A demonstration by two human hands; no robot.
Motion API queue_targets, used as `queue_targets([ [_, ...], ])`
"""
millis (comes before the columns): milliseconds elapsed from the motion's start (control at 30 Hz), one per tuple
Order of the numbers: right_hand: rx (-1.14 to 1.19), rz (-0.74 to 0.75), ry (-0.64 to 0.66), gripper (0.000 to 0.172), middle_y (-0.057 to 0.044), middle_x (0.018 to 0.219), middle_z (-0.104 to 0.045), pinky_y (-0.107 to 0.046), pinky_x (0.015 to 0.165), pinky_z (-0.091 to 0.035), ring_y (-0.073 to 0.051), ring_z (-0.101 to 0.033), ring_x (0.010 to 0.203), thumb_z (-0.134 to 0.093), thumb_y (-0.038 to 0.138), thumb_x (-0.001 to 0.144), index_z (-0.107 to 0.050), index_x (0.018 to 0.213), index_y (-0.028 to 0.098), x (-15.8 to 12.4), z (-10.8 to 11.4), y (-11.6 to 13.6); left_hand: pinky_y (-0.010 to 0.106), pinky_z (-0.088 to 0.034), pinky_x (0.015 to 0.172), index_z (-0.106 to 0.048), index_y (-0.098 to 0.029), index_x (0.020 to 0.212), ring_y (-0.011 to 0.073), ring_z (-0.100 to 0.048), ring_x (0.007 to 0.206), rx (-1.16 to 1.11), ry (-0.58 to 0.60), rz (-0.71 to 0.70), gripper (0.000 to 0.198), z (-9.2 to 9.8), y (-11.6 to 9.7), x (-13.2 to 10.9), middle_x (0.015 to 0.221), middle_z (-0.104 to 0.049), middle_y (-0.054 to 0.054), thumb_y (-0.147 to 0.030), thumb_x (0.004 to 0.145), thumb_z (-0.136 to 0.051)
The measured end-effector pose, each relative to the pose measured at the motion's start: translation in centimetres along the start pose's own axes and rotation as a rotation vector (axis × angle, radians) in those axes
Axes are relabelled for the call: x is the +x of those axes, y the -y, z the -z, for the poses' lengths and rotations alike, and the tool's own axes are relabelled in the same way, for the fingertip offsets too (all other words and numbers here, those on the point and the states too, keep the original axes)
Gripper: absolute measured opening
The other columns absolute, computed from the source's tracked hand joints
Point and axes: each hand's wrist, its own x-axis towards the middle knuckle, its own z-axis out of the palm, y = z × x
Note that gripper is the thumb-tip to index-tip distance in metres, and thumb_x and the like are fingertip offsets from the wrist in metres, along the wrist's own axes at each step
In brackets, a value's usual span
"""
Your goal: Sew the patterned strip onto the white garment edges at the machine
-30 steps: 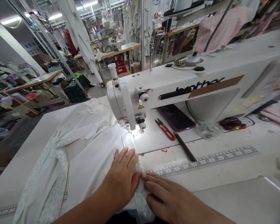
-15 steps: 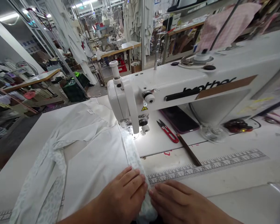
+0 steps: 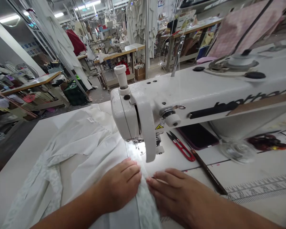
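White garment fabric (image 3: pixel 105 156) with a pale green patterned strip (image 3: pixel 146 203) along its edge runs under the presser foot area of a white sewing machine (image 3: pixel 124 111). My left hand (image 3: pixel 120 183) rests on the fabric just in front of the lit needle area, its fingers curled together on the strip's left side. At the strip's right edge, my right hand (image 3: pixel 176 190) has its fingers pressed together with the tips at the cloth. Both thumbs are mostly hidden. The needle itself is hard to make out.
Red-handled thread snips (image 3: pixel 181 147) lie right of the needle, beside a dark phone (image 3: pixel 197 135) and a brown narrow stick (image 3: pixel 209 173). A printed ruler (image 3: pixel 255 187) runs along the table front. More bunched fabric (image 3: pixel 54 168) spreads left. Other sewing tables stand behind.
Both hands have moved forward towards the needle, along with the patterned strip between them. The machine looks larger and closer as the view has shifted.
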Motion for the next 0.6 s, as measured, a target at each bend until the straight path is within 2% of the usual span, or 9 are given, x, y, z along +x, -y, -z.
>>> queue_targets([
  [100, 0.046, 0.024, 0.065, 0.024, -0.003, 0.121, -0.065, -0.036, 0.093, -0.04, -0.02, -0.056, 0.103, -0.045, 0.026, 0.1, -0.062, 0.114, 0.018, 1.1, 0.1, -1.2, 0.043, -0.052, 0.1, -0.061, -0.007, 0.11, 0.0232, -0.062, 0.106, -0.027, 0.002, 0.022, 0.023, 0.0, 1.6, 0.4, 0.107, -0.068, 0.014, -0.009, 0.09, -0.049],
  [200, 0.104, -0.006, 0.139, 0.017, -0.002, 0.104, -0.067, -0.035, 0.08, -0.043, -0.019, -0.055, 0.091, -0.05, 0.03, 0.098, -0.062, 0.105, 0.02, 2.6, 0.3, -2.4, 0.044, -0.049, 0.102, -0.06, -0.009, 0.108, 0.0232, -0.06, 0.109, -0.047, 0.033, 0.037, 0.021, -0.2, 3.3, 0.7, 0.107, -0.068, 0.013, -0.01, 0.091, -0.049],
  [267, 0.124, -0.035, 0.176, 0.014, -0.001, 0.095, -0.066, -0.035, 0.077, -0.043, -0.019, -0.055, 0.086, -0.051, 0.03, 0.097, -0.061, 0.1, 0.021, 3.5, 0.3, -3.2, 0.042, -0.051, 0.098, -0.06, -0.01, 0.106, 0.0226, -0.061, 0.107, -0.028, 0.047, 0.036, 0.019, -0.4, 4.4, 0.8, 0.106, -0.068, 0.012, -0.011, 0.09, -0.049],
  [367, 0.149, -0.054, 0.215, 0.014, -0.003, 0.09, -0.066, -0.035, 0.077, -0.042, -0.02, -0.055, 0.084, -0.052, 0.029, 0.095, -0.061, 0.096, 0.02, 4.4, 0.2, -4.2, 0.034, -0.055, 0.083, -0.061, -0.013, 0.103, 0.0193, -0.065, 0.091, 0.048, 0.041, 0.035, 0.017, -0.8, 5.9, 0.8, 0.098, -0.07, 0.009, -0.014, 0.092, -0.048],
  [500, 0.14, -0.079, 0.212, 0.017, -0.007, 0.089, -0.067, -0.035, 0.075, -0.043, -0.022, -0.056, 0.085, -0.053, 0.029, 0.094, -0.062, 0.104, 0.018, 5.2, 0.0, -4.9, 0.031, -0.052, 0.067, -0.062, -0.017, 0.089, 0.016, -0.059, 0.062, 0.138, 0.053, 0.074, 0.018, -1.1, 7.5, 1.0, 0.065, -0.063, 0.001, -0.018, 0.094, -0.045],
  [600, 0.113, -0.082, 0.231, 0.019, -0.008, 0.092, -0.068, -0.036, 0.075, -0.044, -0.022, -0.057, 0.086, -0.055, 0.029, 0.093, -0.062, 0.107, 0.018, 5.4, -0.2, -5.0, 0.031, -0.052, 0.068, -0.061, -0.016, 0.088, 0.017, -0.059, 0.063, 0.168, 0.048, 0.034, 0.016, -0.9, 7.9, 1.2, 0.064, -0.061, 0.001, -0.017, 0.094, -0.046],
])
